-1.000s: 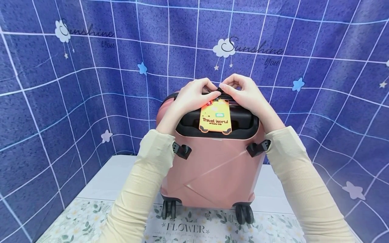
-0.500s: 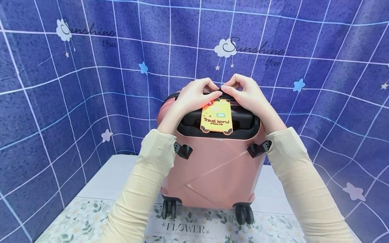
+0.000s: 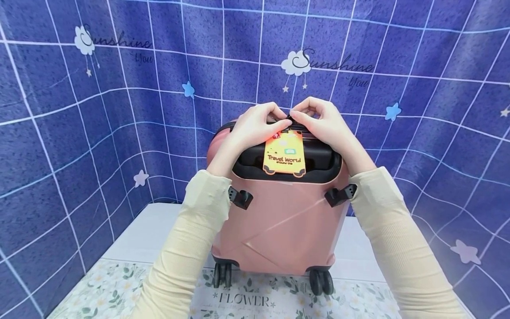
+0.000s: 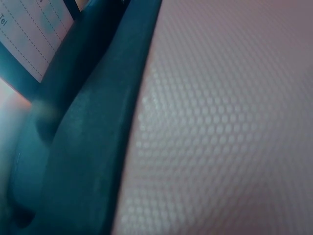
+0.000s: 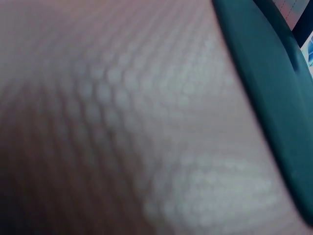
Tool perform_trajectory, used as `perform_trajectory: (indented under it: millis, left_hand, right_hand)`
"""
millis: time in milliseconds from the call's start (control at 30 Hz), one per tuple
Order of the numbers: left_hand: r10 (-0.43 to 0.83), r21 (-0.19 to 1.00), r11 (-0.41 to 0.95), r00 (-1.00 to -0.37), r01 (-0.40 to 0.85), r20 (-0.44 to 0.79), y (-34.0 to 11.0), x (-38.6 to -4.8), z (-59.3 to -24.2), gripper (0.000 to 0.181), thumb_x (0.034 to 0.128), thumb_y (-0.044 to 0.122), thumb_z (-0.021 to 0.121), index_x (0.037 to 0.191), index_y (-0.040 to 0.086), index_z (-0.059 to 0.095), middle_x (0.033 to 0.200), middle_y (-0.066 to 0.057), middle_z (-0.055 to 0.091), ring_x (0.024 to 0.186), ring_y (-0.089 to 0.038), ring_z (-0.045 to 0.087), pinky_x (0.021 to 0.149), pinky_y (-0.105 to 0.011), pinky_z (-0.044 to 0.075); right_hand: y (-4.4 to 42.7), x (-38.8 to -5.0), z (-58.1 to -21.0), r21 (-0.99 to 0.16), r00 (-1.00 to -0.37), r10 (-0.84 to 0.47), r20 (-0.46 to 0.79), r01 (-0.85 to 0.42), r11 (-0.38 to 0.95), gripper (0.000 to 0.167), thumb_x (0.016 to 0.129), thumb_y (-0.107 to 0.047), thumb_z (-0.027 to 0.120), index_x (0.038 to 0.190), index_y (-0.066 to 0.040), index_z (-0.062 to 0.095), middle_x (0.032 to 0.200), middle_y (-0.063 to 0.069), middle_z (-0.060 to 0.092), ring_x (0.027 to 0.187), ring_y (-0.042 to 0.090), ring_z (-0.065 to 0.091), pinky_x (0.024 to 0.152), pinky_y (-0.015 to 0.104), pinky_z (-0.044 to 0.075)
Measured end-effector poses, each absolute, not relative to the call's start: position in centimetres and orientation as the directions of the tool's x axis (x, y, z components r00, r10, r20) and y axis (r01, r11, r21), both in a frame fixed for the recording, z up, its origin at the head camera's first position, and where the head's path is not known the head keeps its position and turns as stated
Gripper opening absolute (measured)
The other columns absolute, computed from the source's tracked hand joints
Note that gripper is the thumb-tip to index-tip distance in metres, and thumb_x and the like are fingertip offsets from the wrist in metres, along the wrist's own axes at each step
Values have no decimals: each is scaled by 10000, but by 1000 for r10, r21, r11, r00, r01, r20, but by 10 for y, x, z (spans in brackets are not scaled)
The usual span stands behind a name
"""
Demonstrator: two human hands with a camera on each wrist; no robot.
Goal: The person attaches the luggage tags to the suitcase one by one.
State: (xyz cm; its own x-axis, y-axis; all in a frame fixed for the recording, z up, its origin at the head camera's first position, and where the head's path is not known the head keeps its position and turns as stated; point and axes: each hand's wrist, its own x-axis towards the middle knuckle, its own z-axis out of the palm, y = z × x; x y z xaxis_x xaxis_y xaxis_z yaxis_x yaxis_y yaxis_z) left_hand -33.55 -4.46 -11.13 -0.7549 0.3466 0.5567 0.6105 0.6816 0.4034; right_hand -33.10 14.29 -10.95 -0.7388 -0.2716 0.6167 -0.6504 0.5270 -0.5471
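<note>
A pink hard-shell suitcase [image 3: 275, 226] stands upright in the head view, its black handle [image 3: 314, 153] at the top. From near the handle hangs a yellow luggage tag [image 3: 283, 153] printed "Travel World". Above it, my left hand [image 3: 255, 126] and right hand [image 3: 324, 119] meet fingertip to fingertip, pinching the tag's small black strap [image 3: 290, 118], mostly covered by fingers. Both wrist views are filled by the textured suitcase shell [image 4: 220, 122] and black trim [image 5: 269, 98]; the tag's lined back [image 4: 36, 32] shows at the left wrist view's upper left.
Black caster wheels [image 3: 321, 282] rest on a floral mat [image 3: 119, 288] lettered "FLOWER". Behind lies a white surface [image 3: 155, 230]. A blue gridded curtain [image 3: 231, 40] surrounds the back and sides. A black wrist mount [image 3: 240, 197] sits at each cuff.
The fingertips have shifted very slightly together at the strap. The tag has swung a little to the right; the suitcase stays in place.
</note>
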Motion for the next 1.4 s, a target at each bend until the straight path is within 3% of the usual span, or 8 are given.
perform_trajectory:
  millis: [800, 1100, 1233, 1400]
  left_hand:
    - [362, 397, 673, -747, 624, 558, -45, -334, -111, 242, 890, 397, 613, 1021, 197, 646, 988, 44, 698, 907, -72, 615, 829, -306, 450]
    - [353, 400, 684, -757, 610, 550, -45, -333, -111, 249, 892, 405, 608, 1025, 198, 643, 993, 43, 693, 919, -78, 607, 838, -321, 446]
    - [347, 397, 690, -758, 605, 552, -45, -333, -111, 252, 889, 416, 608, 1022, 205, 642, 991, 54, 696, 922, -66, 608, 842, -319, 445]
    - [349, 402, 687, -760, 606, 548, -44, -334, -111, 254, 887, 421, 609, 1024, 209, 638, 992, 56, 699, 924, -61, 611, 849, -314, 444]
  right_hand:
    - [142, -335, -111, -438, -663, -251, 705, -686, 580, 113, 890, -168, 639, 943, -68, 636, 847, 29, 634, 720, 74, 536, 631, 208, 392]
    - [141, -334, -110, -519, -710, -264, 653, -673, 527, 176, 912, -228, 603, 998, -77, 631, 807, -47, 599, 741, 98, 524, 660, 214, 393]
    - [140, -334, -109, -579, -740, -232, 631, -649, 493, 259, 951, -273, 537, 1084, -60, 602, 881, 17, 632, 796, 113, 589, 739, 200, 454]
    - [141, -334, -108, -557, -767, -149, 624, -570, 605, 401, 973, -383, 454, 1052, -32, 629, 1007, 105, 620, 905, 200, 570, 800, 261, 422]
